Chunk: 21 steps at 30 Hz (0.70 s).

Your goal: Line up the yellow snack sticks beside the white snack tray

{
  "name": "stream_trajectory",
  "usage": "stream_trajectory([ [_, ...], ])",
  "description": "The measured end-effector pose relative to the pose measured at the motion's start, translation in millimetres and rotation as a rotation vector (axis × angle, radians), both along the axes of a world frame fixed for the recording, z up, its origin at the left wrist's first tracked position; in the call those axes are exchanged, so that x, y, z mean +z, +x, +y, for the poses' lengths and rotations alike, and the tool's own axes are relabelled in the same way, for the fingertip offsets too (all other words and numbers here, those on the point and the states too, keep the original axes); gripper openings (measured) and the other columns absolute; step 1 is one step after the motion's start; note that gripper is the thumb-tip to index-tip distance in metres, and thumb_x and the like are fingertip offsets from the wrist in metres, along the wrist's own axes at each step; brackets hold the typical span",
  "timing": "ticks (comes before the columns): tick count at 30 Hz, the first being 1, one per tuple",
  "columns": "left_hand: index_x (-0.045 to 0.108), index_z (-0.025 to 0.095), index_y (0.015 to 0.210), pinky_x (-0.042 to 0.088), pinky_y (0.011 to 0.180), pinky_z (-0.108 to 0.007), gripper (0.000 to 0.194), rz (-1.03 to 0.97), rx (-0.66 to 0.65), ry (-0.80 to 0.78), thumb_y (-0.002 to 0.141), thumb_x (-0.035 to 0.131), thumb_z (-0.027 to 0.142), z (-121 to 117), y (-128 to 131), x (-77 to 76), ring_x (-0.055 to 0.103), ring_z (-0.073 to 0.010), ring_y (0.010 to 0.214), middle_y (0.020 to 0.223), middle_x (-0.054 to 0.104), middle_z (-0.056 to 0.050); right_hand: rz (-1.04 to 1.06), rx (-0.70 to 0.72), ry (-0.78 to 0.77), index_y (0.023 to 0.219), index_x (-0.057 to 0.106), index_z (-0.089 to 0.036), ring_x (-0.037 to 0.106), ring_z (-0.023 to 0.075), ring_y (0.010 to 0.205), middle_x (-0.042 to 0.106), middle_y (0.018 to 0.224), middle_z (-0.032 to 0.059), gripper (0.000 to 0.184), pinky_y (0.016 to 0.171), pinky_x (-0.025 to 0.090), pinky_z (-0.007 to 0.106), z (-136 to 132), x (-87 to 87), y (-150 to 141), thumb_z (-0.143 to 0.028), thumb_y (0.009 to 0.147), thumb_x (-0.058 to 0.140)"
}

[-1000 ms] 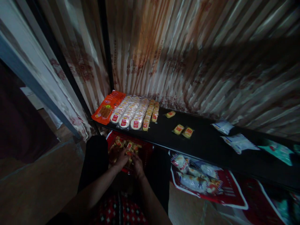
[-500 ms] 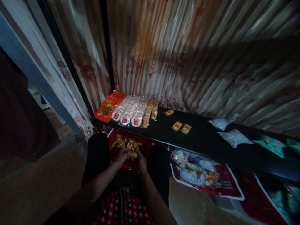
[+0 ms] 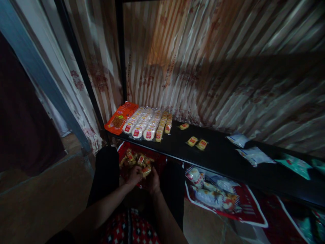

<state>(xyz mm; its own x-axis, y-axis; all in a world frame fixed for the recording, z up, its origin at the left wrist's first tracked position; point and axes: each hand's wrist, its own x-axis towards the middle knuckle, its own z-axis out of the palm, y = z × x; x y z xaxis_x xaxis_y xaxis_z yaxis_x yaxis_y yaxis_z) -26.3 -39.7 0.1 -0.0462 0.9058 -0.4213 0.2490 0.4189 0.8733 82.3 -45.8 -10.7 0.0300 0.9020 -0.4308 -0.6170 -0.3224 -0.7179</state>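
Fingers of the left hand point(image 3: 134, 176) are clamped on a yellow packet point(image 3: 146, 171) over the red basket point(image 3: 160, 160). The right hand point(image 3: 153, 182) is just beside it, its fingers too dim to read. Beyond the basket, a black shelf point(image 3: 175, 145) carries round white packs point(image 3: 137, 133).

The right hand point(image 3: 134, 176) and left hand point(image 3: 153, 182) are bare, as are the right forearm point(image 3: 109, 205) and left forearm point(image 3: 166, 217). A dark sleeve point(image 3: 59, 237) covers the upper part of the right arm at the lower edge of the view. Black trousers point(image 3: 106, 169) clothe both legs, their surface appearing plain in the dim light. The patterned garment point(image 3: 146, 230) over the torso shows red and black areas with small, pale, diamond-like marks; a dark vertical band point(image 3: 129, 225) with lighter edges divides its front.
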Motion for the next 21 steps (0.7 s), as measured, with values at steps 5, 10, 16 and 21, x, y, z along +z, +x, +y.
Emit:
stream_trajectory([
  [5, 0.054, 0.019, 0.087, 0.046, 0.071, -0.023, 0.024, 0.106, 0.036, 0.071, 0.066, 0.058, 0.009, 0.9, -1.4, -9.7, 0.062, -0.0135, 0.078, 0.082, 0.063, 0.0, 0.072, 0.008, -0.042, 0.087, 0.068, -0.02, 0.065, 0.0241, 0.083, 0.072, 0.084, 0.0049, 0.036, 0.072, 0.048, 0.035, -1.2, 1.5, -3.1, -0.043, 0.059, 0.068],
  [10, 0.05, 0.017, 0.095, 0.045, 0.079, -0.027, 0.03, 0.166, 0.031, 0.161, 0.067, 0.056, 0.01, -3.6, 0.1, -5.9, 0.06, -0.0154, 0.086, 0.089, 0.061, -0.003, 0.092, -0.002, -0.026, 0.084, 0.066, -0.019, 0.066, 0.0193, 0.071, 0.071, 0.074, 0.0017, 0.04, 0.07, 0.048, 0.03, -3.8, 1.8, -7.4, -0.029, 0.047, 0.078],
  [16, 0.05, 0.018, 0.091, 0.045, 0.086, -0.034, 0.023, 0.234, 0.045, 0.39, 0.068, 0.052, 0.014, -9.5, 5.1, 0.6, 0.059, -0.0191, 0.092, 0.091, 0.06, -0.005, 0.076, -0.067, -0.052, 0.092, 0.066, -0.021, 0.067, 0.0172, 0.074, 0.073, 0.081, 0.0009, 0.046, 0.073, 0.048, 0.028, -6.5, 6.1, -6.6, -0.031, 0.049, 0.08],
  [21, 0.05, 0.019, 0.097, 0.045, 0.087, -0.037, 0.028, 0.219, 0.08, 0.43, 0.069, 0.052, 0.019, -12.0, 11.5, 10.9, 0.058, -0.0215, 0.099, 0.1, 0.06, -0.007, 0.122, -0.077, -0.055, 0.099, 0.064, -0.025, 0.067, 0.0182, 0.085, 0.073, 0.091, 0.0007, 0.05, 0.081, 0.048, 0.03, -6.4, 13.6, -3.1, -0.031, 0.052, 0.081],
])
